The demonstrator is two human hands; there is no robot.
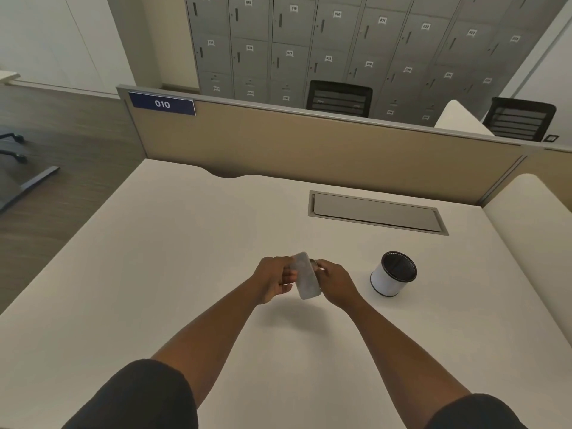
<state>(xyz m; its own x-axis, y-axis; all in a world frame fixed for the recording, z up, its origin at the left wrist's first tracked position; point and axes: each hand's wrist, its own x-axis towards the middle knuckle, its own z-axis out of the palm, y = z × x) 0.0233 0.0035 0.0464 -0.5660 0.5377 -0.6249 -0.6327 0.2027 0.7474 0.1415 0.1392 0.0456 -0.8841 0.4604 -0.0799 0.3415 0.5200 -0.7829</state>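
Above the middle of the white desk both my hands hold a flat, translucent grey rectangular case, tilted with one long edge toward me. My left hand grips its left side with curled fingers. My right hand grips its right side, and a small dark part shows between that hand and the case. What the case contains is too blurred to tell. A white cylindrical cup with a black rim and dark inside stands upright on the desk to the right of my right hand, apart from it.
A grey cable hatch lies flush in the desk behind the cup. A beige partition with a blue "010" sign bounds the far edge. Grey lockers and two black chairs stand beyond. Wood floor lies left of the desk.
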